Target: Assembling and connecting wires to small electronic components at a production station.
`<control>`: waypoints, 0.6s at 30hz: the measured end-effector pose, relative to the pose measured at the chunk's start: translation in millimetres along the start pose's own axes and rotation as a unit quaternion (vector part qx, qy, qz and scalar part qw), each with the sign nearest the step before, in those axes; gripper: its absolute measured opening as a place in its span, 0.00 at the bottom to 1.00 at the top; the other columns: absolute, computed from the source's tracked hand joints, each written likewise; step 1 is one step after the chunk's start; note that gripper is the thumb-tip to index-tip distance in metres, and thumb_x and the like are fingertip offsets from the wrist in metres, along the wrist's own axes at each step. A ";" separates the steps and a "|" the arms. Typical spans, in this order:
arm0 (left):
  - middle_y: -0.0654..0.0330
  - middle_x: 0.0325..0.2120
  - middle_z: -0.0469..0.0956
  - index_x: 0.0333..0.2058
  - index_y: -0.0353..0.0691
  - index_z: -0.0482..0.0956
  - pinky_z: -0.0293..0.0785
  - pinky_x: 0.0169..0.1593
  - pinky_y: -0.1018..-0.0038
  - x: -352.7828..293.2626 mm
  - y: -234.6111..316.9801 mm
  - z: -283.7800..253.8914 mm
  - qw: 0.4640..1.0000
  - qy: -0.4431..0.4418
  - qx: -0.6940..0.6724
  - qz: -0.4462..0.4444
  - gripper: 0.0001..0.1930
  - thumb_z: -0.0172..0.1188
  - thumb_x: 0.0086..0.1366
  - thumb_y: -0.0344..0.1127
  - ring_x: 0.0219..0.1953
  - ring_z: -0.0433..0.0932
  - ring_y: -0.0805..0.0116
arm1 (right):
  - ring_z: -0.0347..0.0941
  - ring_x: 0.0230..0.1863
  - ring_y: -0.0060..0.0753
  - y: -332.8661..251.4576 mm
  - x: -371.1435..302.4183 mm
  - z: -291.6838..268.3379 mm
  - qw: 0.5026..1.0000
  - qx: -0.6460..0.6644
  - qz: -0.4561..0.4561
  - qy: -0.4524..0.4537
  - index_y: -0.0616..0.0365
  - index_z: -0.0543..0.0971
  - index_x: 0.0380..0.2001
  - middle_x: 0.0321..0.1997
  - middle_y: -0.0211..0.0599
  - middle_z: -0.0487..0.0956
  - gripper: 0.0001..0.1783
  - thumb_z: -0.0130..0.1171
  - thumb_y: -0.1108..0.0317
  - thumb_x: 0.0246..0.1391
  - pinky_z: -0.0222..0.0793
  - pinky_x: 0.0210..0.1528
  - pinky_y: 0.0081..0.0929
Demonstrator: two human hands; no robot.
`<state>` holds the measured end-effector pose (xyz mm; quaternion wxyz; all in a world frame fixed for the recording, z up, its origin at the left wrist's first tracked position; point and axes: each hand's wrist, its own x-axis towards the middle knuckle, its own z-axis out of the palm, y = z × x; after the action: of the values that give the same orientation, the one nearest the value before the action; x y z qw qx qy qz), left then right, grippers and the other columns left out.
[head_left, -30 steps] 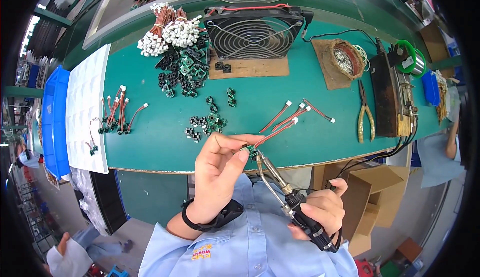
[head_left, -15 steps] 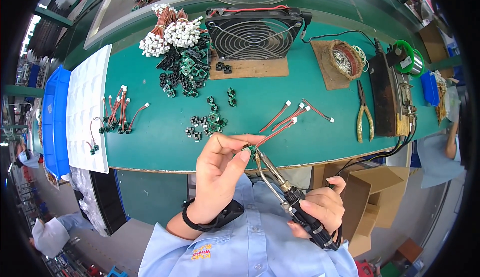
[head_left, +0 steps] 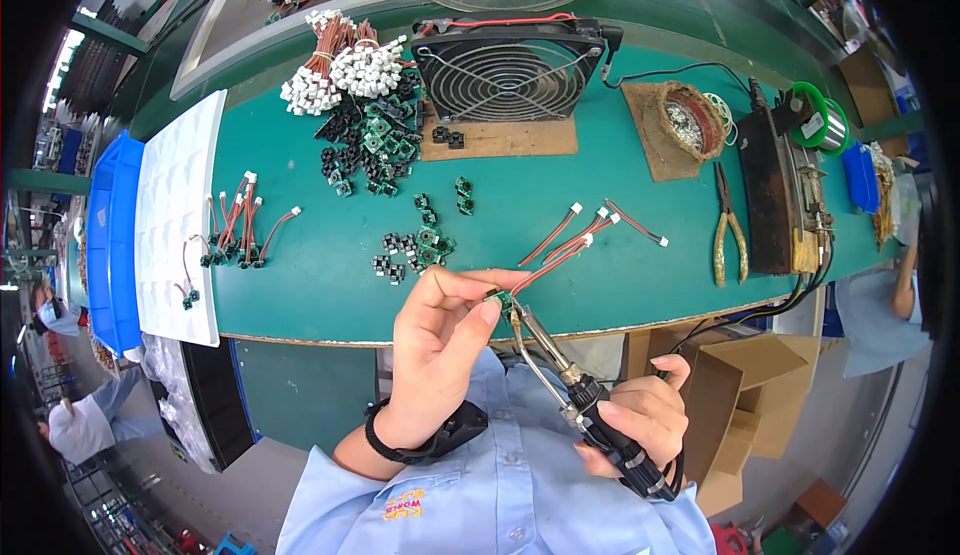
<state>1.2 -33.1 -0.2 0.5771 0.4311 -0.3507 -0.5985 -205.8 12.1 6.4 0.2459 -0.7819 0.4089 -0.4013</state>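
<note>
Between its thumb and fingers my left hand [head_left: 440, 330] pinches a small green circuit board [head_left: 503, 300] near the table's front edge. A red-and-black wire lead with a white connector [head_left: 588, 241] runs up and right from that board. My right hand [head_left: 645, 415] is wrapped round the black handle of a soldering iron [head_left: 600, 417], which has a thin metal feed tube along its shaft. The iron's tip is at the board, by the wire end; exact contact is too small to tell. Several loose wire leads [head_left: 545, 240] lie just beyond.
Circuit boards [head_left: 430, 245] are scattered ahead, with a larger heap and bundled leads [head_left: 330, 55] behind. A fan [head_left: 510, 70] stands at the back. Right are pliers [head_left: 730, 235], a tip-cleaning pot [head_left: 690, 120] and a soldering station [head_left: 775, 195]. Wired boards [head_left: 238, 230] lie beside a white tray [head_left: 175, 225].
My hands, the board and the iron stay nearly in place. In the background at lower left, another person has shifted.
</note>
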 end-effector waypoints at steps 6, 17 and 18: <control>0.45 0.41 0.75 0.34 0.36 0.66 0.66 0.52 0.67 -0.1 -0.4 -2.5 1.000 -0.011 -0.015 -0.006 0.03 0.50 0.62 0.25 0.46 0.74 0.62 | 0.73 0.26 0.24 0.2 -0.3 0.6 1.000 0.005 0.000 -0.001 0.49 0.78 0.38 0.25 0.23 0.77 0.26 0.72 0.63 0.29 0.52 0.51 0.35; 0.45 0.43 0.74 0.35 0.36 0.66 0.67 0.50 0.69 -1.7 1.8 -2.9 0.999 -0.034 -0.036 -0.019 0.04 0.49 0.62 0.21 0.47 0.73 0.65 | 0.73 0.26 0.25 1.0 -0.1 0.7 1.000 0.012 0.001 0.001 0.50 0.77 0.38 0.24 0.24 0.77 0.26 0.72 0.63 0.29 0.54 0.50 0.36; 0.45 0.42 0.75 0.34 0.36 0.66 0.67 0.51 0.69 -2.1 2.6 -1.4 0.999 -0.026 -0.028 -0.019 0.04 0.50 0.62 0.23 0.47 0.73 0.64 | 0.73 0.26 0.25 1.0 -0.2 0.7 1.000 0.014 0.002 0.001 0.50 0.77 0.38 0.24 0.24 0.77 0.26 0.72 0.62 0.29 0.54 0.49 0.37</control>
<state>3.3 -31.1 1.9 0.5681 0.4058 -0.3402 -0.6300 -205.8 11.8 5.2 0.2574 -0.7770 0.4049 -0.4076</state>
